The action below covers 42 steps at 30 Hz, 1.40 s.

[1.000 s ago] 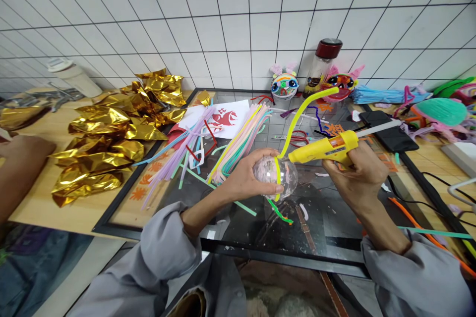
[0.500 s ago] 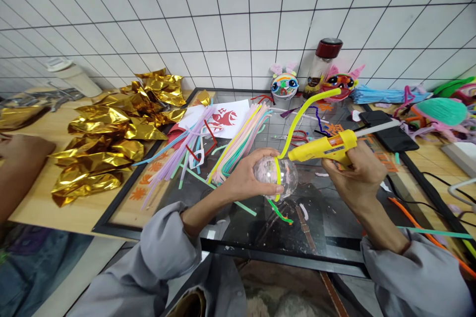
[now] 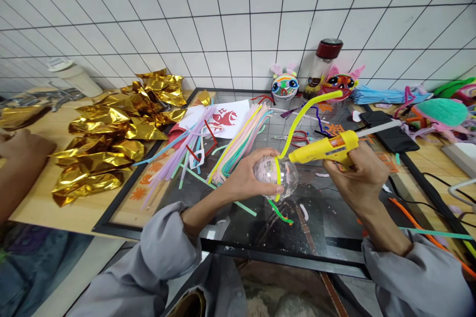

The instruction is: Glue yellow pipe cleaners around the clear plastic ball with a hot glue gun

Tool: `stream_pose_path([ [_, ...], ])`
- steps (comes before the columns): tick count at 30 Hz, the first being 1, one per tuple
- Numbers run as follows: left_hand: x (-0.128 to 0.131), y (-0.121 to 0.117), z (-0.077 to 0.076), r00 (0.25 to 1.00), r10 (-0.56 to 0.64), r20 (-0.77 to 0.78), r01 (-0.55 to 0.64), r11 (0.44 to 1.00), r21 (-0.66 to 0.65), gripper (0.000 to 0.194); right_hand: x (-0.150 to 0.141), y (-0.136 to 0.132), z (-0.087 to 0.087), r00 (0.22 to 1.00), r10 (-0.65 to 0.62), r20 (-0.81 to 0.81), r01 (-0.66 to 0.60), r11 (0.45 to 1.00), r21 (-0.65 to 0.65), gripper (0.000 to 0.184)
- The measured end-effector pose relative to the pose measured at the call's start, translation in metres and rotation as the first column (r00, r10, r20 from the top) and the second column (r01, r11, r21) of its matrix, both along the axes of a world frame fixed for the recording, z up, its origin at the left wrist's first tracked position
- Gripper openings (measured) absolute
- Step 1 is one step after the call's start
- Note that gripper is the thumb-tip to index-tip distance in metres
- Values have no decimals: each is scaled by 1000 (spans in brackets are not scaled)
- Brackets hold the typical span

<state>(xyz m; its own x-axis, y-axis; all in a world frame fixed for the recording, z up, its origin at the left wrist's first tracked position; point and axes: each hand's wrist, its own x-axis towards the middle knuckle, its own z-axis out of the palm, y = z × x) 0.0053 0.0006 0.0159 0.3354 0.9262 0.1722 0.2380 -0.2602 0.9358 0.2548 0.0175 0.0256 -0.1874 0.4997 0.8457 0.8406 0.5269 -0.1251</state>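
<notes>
My left hand (image 3: 253, 176) is closed around a clear plastic ball (image 3: 289, 177), thumb on the near side and fingers over the top. A yellow pipe cleaner (image 3: 297, 121) runs across the ball as a band, and its free end curves up and to the right. My right hand (image 3: 359, 173) grips a yellow hot glue gun (image 3: 323, 149) by its handle. The gun's nozzle is beside the pipe cleaner at the top of the ball; whether they touch I cannot tell. A white glue stick (image 3: 379, 128) pokes out of the gun's back.
Bundled pastel pipe cleaners (image 3: 238, 141) and purple ones (image 3: 182, 151) lie left of the ball. Crumpled gold foil (image 3: 107, 133) covers the left side, near another person's hand (image 3: 28, 151). Behind stand a decorated ball (image 3: 284, 85) and a bottle (image 3: 323, 67). A black phone (image 3: 390, 131) lies right.
My right hand and the glue gun have shifted very slightly right. The other person's hand at the far left has moved a little. My left hand and the ball look unchanged.
</notes>
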Motion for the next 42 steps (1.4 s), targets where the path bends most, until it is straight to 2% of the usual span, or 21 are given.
stream_pose_path([
  [7,-2,0,-1,1000,3,-17,-3,1000,16,71,3,0,1,1000,14,-2,-15,1000,-23,34],
  [13,-2,1,0,999,5,-35,-4,1000,31,70,4,0,2,997,81,8,-81,997,-15,31],
  [20,-2,1,-1,1000,8,-21,-8,1000,22,71,4,-1,1,999,49,-2,-49,998,-41,28],
  [26,-1,1,-1,1000,3,-3,-3,1000,10,70,4,0,2,997,80,17,-80,997,-12,29],
  [32,-1,1,-1,1000,-8,16,8,1000,-4,70,4,1,2,999,30,15,-30,1000,3,34],
  [42,0,0,-1,1000,-20,0,20,1000,21,69,1,1,3,999,35,37,-36,999,35,36],
])
